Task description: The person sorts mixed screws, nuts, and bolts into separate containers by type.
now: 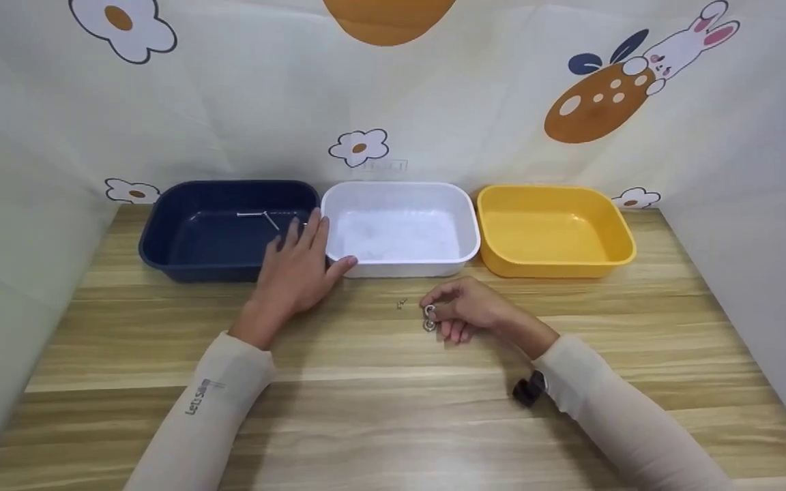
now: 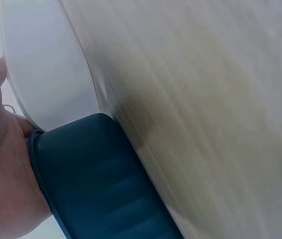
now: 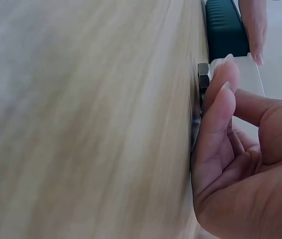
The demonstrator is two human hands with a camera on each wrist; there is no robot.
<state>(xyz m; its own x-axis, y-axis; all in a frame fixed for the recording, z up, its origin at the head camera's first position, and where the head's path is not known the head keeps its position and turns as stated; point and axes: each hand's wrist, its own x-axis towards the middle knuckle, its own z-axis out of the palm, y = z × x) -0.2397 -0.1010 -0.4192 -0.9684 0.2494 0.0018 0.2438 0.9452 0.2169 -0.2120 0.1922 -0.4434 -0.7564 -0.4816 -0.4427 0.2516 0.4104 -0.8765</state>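
Head: two nuts (image 1: 429,327), three tubs (image 1: 400,239) (one white), two hands (image 1: 295,271).

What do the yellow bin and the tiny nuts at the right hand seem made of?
Yellow bin: probably plastic, smooth and semi-gloss, judging by its soft highlights. Nuts: likely metal, since they look grey and shiny; any coating is unclear.

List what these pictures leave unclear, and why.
Tiny bits, head view: too small to identify.
Navy bin right interior, head view: partly hidden by left hand.
Right hand contact with metal nuts, right wrist view: hidden by fingers.
Same bin, left wrist view: cut off by bottom edge.
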